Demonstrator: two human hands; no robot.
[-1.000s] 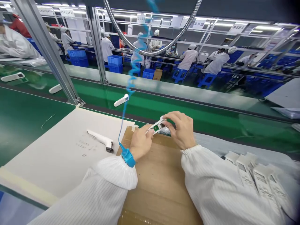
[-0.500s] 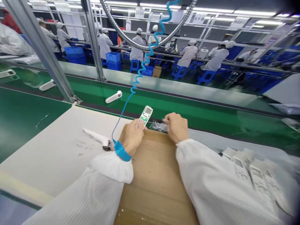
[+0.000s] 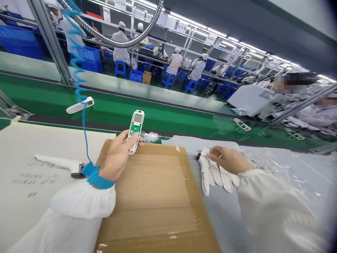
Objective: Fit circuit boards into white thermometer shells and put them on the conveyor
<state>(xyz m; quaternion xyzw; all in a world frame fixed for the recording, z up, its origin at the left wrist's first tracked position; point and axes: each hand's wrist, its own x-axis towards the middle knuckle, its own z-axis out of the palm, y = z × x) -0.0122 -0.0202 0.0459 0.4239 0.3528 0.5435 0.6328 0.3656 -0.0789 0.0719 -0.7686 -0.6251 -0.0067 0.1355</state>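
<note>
My left hand (image 3: 117,153) is closed around the lower part of a white handheld device half-shell (image 3: 137,123), which looks like part of an infrared thermometer. A small grey screen and a green circuit board show in it, and my thumb lies over the board. My right hand (image 3: 228,160), fingers loosely curled and apart, is at the upper ends of several white device shells (image 3: 216,174) lying side by side. Its fingertips are close to or touching the leftmost, black-tipped device (image 3: 204,172); which of the two is unclear. Crumpled clear plastic film (image 3: 150,136) lies behind my left hand.
A cardboard box (image 3: 158,189) lies in front of me. To its left, another white device (image 3: 59,163) rests on a white sheet (image 3: 18,140). Beyond runs a green conveyor belt (image 3: 171,121) carrying a white device (image 3: 80,105). A blue coiled cord (image 3: 83,119) reaches my left wrist.
My right hand has left the clear film and moved right to the row of white shells. My left hand still holds the half-shell, now more upright. The view has turned right.
</note>
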